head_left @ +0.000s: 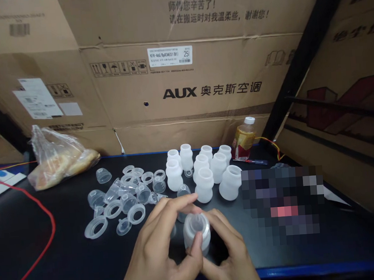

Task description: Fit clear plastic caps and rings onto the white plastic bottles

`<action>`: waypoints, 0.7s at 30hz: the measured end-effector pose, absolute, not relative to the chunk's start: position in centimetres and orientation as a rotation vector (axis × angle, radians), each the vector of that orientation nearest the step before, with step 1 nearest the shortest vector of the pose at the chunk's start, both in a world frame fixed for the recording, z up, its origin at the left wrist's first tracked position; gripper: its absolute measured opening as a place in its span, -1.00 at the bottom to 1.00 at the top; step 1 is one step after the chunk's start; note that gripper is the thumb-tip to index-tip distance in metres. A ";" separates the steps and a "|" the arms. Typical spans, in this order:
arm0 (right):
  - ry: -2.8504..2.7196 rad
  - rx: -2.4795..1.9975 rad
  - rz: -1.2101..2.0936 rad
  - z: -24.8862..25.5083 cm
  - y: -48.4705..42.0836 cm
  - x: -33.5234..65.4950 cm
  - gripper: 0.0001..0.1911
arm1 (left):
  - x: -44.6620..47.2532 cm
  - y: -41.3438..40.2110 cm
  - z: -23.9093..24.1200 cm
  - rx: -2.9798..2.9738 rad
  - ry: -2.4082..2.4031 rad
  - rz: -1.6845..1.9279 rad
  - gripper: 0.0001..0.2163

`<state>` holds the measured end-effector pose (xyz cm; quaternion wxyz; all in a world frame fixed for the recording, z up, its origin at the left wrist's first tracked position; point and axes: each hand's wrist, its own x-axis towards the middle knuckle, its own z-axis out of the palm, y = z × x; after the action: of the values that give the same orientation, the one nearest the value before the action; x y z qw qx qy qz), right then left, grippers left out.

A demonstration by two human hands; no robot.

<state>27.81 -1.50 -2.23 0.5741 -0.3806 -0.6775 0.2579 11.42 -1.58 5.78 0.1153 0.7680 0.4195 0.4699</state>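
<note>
A small frosted plastic bottle (198, 243) stands upright between my two hands near the front of the table. On its mouth sits a ring with a clear domed piece (197, 223) in the middle. My left hand (171, 243) pinches the top, thumb on the near rim and index finger reaching over the far side. Around the bottle's right side curls my right hand (229, 248), fingers closed on it. Just behind my fingers, a clear cup-shaped cap (183, 191) is partly hidden. Several waisted frosted bottles (204, 185) without tops stand beyond.
Clear caps, funnels and rings (136, 214) lie scattered at left. A bag of bread (60, 161) and a red cable (53, 219) are farther left. Back right stand a drink bottle (244, 140) and a screwdriver (254, 162); a pixelated patch covers the right. Cardboard (133, 105) walls the back.
</note>
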 end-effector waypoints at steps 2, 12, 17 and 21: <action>-1.585 -0.886 0.607 -2.2 -1.5 27.8 -0.44 | 11.4 -1.7 5.8 2.234 1.230 1.377 -0.52; -1.591 -0.888 0.648 -2.0 -1.5 27.9 -0.35 | 11.7 -2.2 6.2 2.222 1.272 1.351 -0.55; -1.597 -0.900 0.664 -2.0 -1.6 27.9 -0.36 | 11.6 -2.0 5.8 2.211 1.254 1.363 -0.54; -1.604 -0.882 0.678 -2.1 -1.6 27.9 -0.36 | 11.5 -1.6 5.1 2.121 1.242 1.374 -0.54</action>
<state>27.94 -1.63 -2.10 0.5604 -0.3741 -0.6805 0.2878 11.49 -1.58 5.07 0.1623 0.7433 0.4351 0.4815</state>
